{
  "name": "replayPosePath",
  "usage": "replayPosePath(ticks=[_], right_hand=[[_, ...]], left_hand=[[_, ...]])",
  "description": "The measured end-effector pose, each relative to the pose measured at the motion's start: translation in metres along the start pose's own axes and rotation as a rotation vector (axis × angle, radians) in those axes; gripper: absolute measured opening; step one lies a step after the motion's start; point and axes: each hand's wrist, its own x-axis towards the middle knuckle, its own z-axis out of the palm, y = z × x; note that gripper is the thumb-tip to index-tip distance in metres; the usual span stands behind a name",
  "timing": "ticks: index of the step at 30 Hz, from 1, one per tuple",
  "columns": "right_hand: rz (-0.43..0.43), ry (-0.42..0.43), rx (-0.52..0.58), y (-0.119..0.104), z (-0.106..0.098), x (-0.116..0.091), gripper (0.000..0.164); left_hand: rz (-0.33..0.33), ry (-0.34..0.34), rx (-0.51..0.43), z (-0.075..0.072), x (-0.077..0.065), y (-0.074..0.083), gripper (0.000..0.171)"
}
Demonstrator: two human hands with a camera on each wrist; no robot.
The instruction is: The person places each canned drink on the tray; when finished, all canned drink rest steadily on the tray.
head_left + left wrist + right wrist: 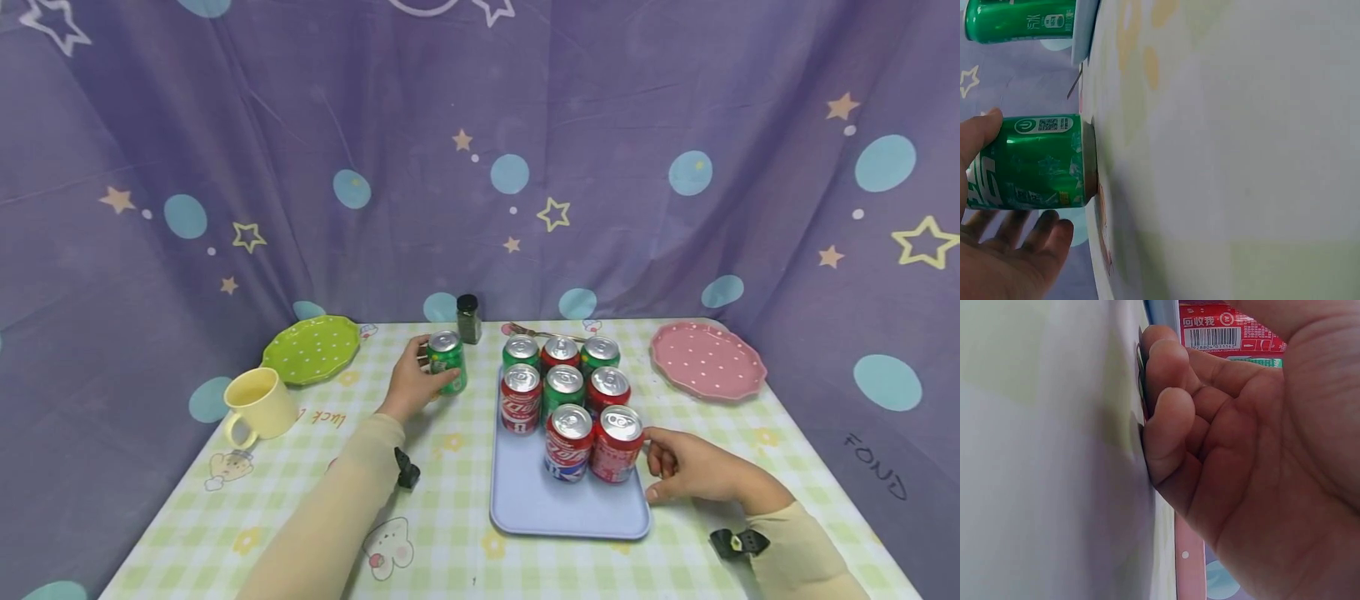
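Note:
In the head view my left hand (415, 385) is around a green soda can (447, 364) left of the tray, thumb across its front. The left wrist view shows this can (1041, 162) upright at the tablecloth, thumb against one side, with the fingertips (1054, 240) along the other. Red and green soda cans (567, 442) stand grouped on a pale blue tray (562, 512), its near part bare. My right hand (701, 469) rests by the tray's right edge, fingers loosely curled and holding nothing. Its index finger reaches the nearest red can (617, 446); contact is unclear.
A yellow mug (262, 404) and a green dotted plate (311, 350) are at the left. A dark-capped spice jar (468, 321) stands behind the left hand. A fork (543, 333) lies behind the tray, and a pink dotted plate (708, 360) sits at back right.

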Motion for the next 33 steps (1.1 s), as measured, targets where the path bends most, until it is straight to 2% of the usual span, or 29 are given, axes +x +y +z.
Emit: replayPosePath(ticks=[4, 11, 17, 20, 27, 33], right_hand=[[0.0, -0.001, 0.004, 0.0, 0.0, 0.0, 0.049], [0.009, -0.002, -0.003, -0.003, -0.002, 0.0, 0.049], [0.014, -0.005, 0.001, -0.004, -0.001, -0.001, 0.049], [0.015, -0.003, -0.001, -0.005, 0.0, -0.001, 0.049], [0.003, 0.006, 0.011, -0.003, 0.0, -0.002, 0.052], [0.001, 0.004, 0.008, -0.002, 0.001, -0.001, 0.052]], left_hand=[[0.018, 0.019, 0.016, 0.003, 0.0, 0.0, 0.079], [0.017, 0.027, -0.005, 0.003, 0.001, -0.001, 0.077], [-0.029, 0.022, -0.124, 0.001, -0.007, 0.004, 0.073], [-0.012, 0.026, -0.14, -0.001, -0.017, 0.008, 0.07], [0.128, 0.003, -0.121, -0.004, -0.056, 0.027, 0.07], [0.19, -0.032, -0.098, 0.006, -0.088, 0.046, 0.069]])
